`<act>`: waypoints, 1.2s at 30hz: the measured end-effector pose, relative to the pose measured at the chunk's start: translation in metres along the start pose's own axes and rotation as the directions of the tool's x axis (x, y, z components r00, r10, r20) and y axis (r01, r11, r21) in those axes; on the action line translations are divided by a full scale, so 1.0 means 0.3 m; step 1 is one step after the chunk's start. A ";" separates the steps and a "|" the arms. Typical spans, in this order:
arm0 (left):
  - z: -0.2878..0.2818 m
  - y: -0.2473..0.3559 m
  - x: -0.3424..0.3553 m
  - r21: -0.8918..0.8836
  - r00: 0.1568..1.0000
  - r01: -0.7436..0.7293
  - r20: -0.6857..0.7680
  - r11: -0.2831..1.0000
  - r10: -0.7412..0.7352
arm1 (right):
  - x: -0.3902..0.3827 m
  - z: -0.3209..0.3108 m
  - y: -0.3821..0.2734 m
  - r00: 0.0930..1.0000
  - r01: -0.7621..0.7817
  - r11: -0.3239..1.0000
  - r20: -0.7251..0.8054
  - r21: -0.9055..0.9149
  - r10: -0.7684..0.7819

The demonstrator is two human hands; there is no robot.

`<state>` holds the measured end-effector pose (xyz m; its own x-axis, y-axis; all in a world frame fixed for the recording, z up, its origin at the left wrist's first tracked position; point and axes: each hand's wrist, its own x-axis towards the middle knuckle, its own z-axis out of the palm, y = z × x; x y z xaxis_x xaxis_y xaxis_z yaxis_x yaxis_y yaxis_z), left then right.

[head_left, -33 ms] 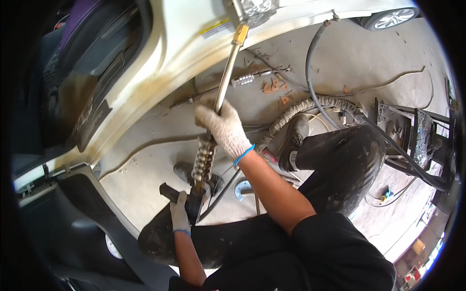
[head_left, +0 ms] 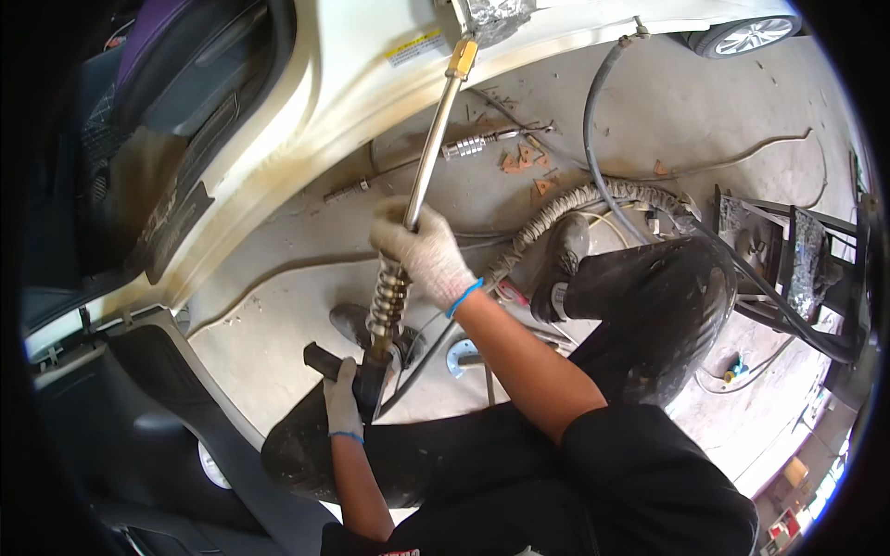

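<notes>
Across the middle runs a long dent puller [head_left: 434,148], with a bright steel rod, a brass-coloured end piece [head_left: 462,57] and a silver coil [head_left: 387,301] above its black handle [head_left: 371,382]. My right hand [head_left: 431,255], in a white knit glove with a blue cuff, is closed round the rod just above the coil. Lower down, my gloved left hand [head_left: 343,400] is wrapped on the black handle. The brass end sits at a white car body [head_left: 362,93], beside a rough silver patch [head_left: 496,18]. Whether it is fixed there, I cannot tell.
An open car door [head_left: 139,408] stands at lower left. A second rod tool [head_left: 464,146] and rusty metal pieces [head_left: 526,159] lie on the floor. A wrapped hose [head_left: 556,213] and black hose [head_left: 590,120] curve near my legs. A black metal frame [head_left: 788,250] stands at right.
The brass end and the car edge appear slightly higher in the picture. Both hands keep their hold on the dent puller.
</notes>
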<state>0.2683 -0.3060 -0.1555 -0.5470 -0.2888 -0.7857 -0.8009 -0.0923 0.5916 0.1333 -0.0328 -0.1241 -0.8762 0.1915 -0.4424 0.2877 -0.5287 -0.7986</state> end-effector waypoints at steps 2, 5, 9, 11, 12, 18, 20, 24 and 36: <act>-0.001 -0.003 -0.004 0.034 1.000 0.015 -0.010 0.999 -0.014 | -0.045 -0.017 0.034 0.975 -0.218 0.955 0.082 0.198 0.206; -0.004 -0.017 0.016 0.054 0.999 0.023 -0.024 0.998 -0.022 | -0.035 -0.002 0.007 0.985 -0.170 0.938 0.091 0.301 0.150; 0.002 -0.014 0.029 0.054 1.000 -0.002 0.023 0.999 0.001 | 0.135 -0.058 -0.116 0.988 -0.023 0.975 0.153 0.219 -0.011; 0.018 0.007 0.014 0.047 1.000 -0.007 0.023 0.999 0.006 | 0.169 -0.061 -0.124 0.998 -0.061 0.977 0.027 0.206 0.056; 0.018 0.014 0.004 0.045 1.000 -0.007 0.023 0.999 0.006 | 0.170 -0.071 -0.101 0.999 -0.030 0.991 0.026 0.131 0.027; 0.003 0.012 0.005 0.047 0.999 0.001 -0.047 0.999 0.001 | -0.027 0.061 -0.014 0.987 -0.139 0.925 -0.028 0.355 0.159; 0.002 0.002 -0.002 0.048 1.000 -0.004 -0.024 0.999 0.005 | 0.043 0.008 -0.080 0.997 -0.070 0.972 0.037 0.225 0.063; -0.015 -0.027 0.029 0.091 1.000 0.004 -0.002 0.996 -0.004 | 0.186 -0.056 -0.175 0.999 -0.053 0.937 0.028 0.346 0.046; -0.012 -0.030 0.026 0.070 0.998 -0.006 -0.058 0.998 0.010 | 0.389 -0.179 -0.293 0.892 -0.087 0.626 0.340 0.775 -0.298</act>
<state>0.2721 -0.3107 -0.1663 -0.5402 -0.3448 -0.7677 -0.8126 -0.0233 0.5823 0.0265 0.0805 -0.1273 -0.9988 0.0468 -0.0176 -0.0437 -0.9884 -0.1456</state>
